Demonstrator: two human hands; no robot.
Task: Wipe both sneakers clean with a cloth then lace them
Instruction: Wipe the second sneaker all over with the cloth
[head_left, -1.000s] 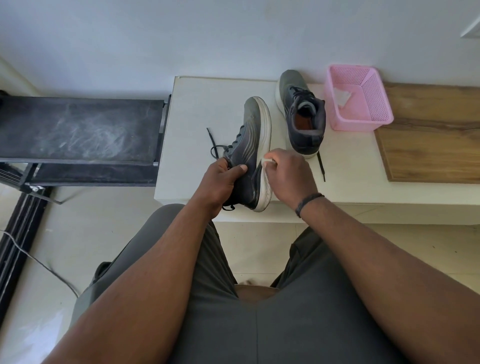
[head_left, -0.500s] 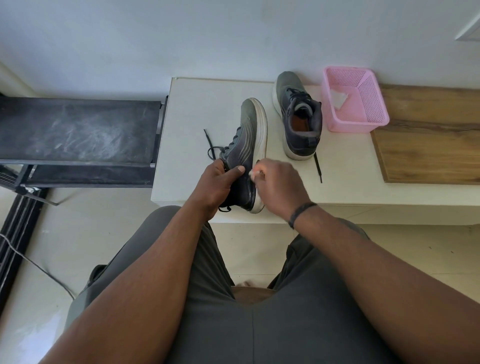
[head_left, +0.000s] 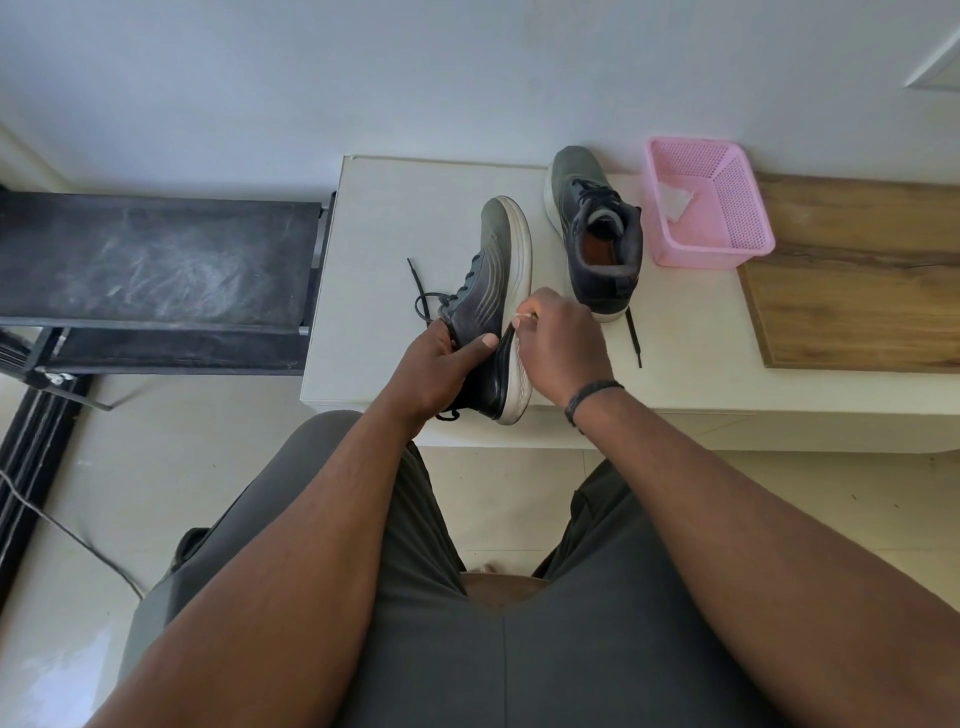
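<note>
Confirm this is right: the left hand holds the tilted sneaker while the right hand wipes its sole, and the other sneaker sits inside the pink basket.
Not quite. The head view shows the other sneaker on the white table, beside the pink basket, not inside it. The rest holds: left hand, tilted sneaker, right hand.

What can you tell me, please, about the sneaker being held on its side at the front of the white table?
The held sneaker is grey-green fading to dark grey, with pale curved stripes, a black heel and a thick white sole turned rightward. It lies tipped on its side, toe toward the wall, heel near the white table edge. Its black lace trails loose to the left. The left hand grips its heel end; the right hand presses a small white cloth to the sole.
</note>
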